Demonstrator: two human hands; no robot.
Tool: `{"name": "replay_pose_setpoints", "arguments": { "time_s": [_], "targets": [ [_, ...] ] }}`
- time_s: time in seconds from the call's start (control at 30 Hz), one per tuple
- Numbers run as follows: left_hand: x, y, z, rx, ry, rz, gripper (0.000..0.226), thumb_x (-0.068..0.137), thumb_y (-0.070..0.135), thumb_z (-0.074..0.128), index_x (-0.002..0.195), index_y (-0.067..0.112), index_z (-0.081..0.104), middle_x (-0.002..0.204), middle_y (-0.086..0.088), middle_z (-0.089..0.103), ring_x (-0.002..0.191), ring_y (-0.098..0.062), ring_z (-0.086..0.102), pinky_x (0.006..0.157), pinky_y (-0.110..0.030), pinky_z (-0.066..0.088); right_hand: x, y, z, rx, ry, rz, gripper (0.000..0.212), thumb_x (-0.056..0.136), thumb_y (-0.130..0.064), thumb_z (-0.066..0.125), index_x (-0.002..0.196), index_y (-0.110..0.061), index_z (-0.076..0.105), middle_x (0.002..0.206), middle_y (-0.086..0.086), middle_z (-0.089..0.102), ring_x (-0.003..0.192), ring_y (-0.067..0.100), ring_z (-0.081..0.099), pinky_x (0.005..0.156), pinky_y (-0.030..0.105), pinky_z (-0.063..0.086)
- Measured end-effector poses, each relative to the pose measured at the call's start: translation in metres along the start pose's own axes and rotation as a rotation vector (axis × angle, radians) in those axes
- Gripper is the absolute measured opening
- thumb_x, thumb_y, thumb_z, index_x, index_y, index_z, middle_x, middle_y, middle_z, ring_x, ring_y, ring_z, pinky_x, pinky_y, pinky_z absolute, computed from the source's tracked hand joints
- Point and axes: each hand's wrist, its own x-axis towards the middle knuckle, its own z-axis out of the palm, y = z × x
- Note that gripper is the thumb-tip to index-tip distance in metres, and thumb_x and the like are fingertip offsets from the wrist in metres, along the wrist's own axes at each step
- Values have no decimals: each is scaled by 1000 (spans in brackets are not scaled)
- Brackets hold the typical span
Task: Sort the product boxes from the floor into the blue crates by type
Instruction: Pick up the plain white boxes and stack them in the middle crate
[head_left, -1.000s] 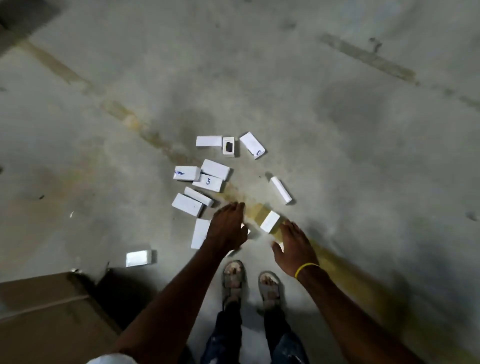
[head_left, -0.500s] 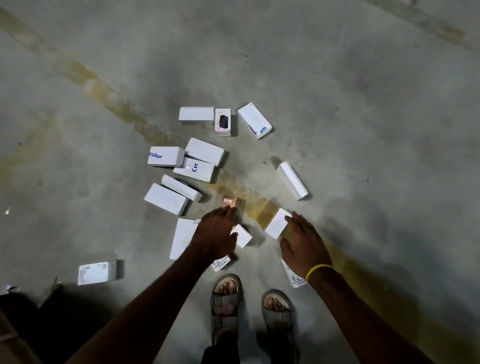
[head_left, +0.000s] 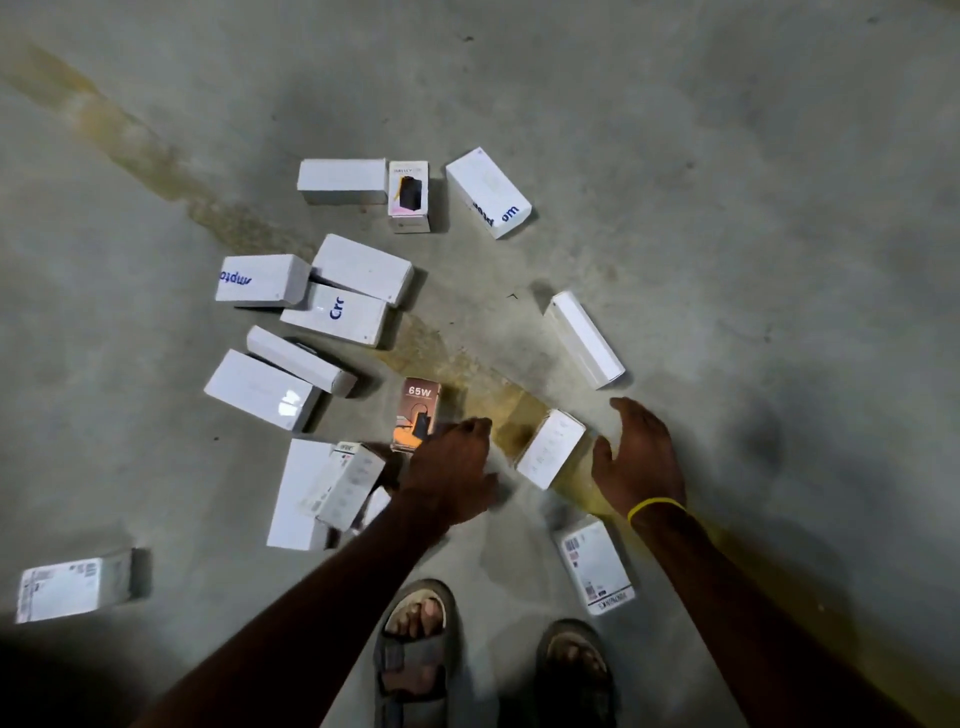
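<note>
Since only the head view is on hand, all entries come from it. Boxes lie scattered on the concrete floor, mostly plain white, a few printed, some touching or overlapping; no crates in view. Left hand hangs low, knuckles up and fingers curled, fingertips at the lower right corner of the brown 65W box. Whether it pinches that box or anything under the palm cannot be told. Right hand is spread, fingers apart and holding nothing, thumb just beside a small white box that lies askew on the yellow stain between the two hands. Judgement: the step in hand is taking one small box per hand. The cartons look light and stiff, with smooth faces that are likely a bit slippery; corners could crush if squeezed. Best hold is across the two long sides, thumb against fingers, near the middle, lifting straight up clear of neighbours. Sorting looks barely begun, to judge by the pile.
</note>
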Motion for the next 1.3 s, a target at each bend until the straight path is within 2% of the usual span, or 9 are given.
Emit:
{"name": "replay_pose_setpoints", "arguments": {
  "time_s": [0.17,0.3,0.43,0.53,0.63,0.87,0.97,1.1,1.3],
  "targets": [
    [73,14,23,-33,27,9,58,82,47,61,129,16,47,124,-7,61,114,-31,59,91,-42,51,72,38,32,-48,17,47,72,80,-20,73,141,3,43,144,23,47,134,38,42,113,43,32],
    [122,-4,21,-65,73,15,58,87,41,61,136,14,46,127,-10,60,117,-31,57,95,-42,50,126,47,63,-124,-13,46,87,82,-34,72,149,1,30,154,21,34,143,34,30,117,42,26],
    [139,-27,18,-114,122,19,60,88,38,61,141,15,43,133,-10,56,124,-30,53,100,-41,47,161,38,79,-155,-95,105,98,75,-42,79,149,-2,29,149,22,40,137,36,40,112,41,32],
    [134,-47,11,-147,164,-3,60,88,36,61,142,16,43,133,-9,57,123,-29,54,99,-40,48,170,27,84,-136,-148,180,71,74,-40,79,130,-9,49,125,23,59,116,42,55,97,47,48],
    [114,-77,-1,-181,229,-59,61,87,36,64,142,17,46,136,-8,56,124,-28,53,100,-39,47,161,-4,84,-144,-143,174,53,79,-37,74,122,-14,54,116,21,63,110,43,57,93,46,49],
    [72,-164,-23,-627,666,-681,71,77,36,81,134,3,52,127,-18,59,123,-33,53,102,-39,43,130,-133,103,-49,-190,-142,52,81,-40,72,126,-19,54,110,18,67,103,41,59,86,44,51],
    [84,-197,-24,-807,645,-1065,96,68,55,83,135,0,43,134,-19,50,128,-35,50,103,-42,44,126,-177,120,-53,-231,-246,49,84,-39,70,125,-19,52,114,15,65,106,40,59,85,43,49],
    [110,-247,10,-1014,580,-1215,125,24,84,70,119,5,55,113,-13,66,99,-35,70,82,-49,59,126,-200,146,-99,-250,-379,54,87,-40,67,133,-20,47,121,10,63,114,35,57,89,40,47],
    [92,-223,-15,-1163,625,-1147,46,61,31,83,91,5,59,87,-8,69,79,-29,72,61,-49,62,111,-203,145,-99,-298,-315,60,89,-40,64,140,-23,40,128,10,59,117,35,54,91,41,46]
  ]
}}
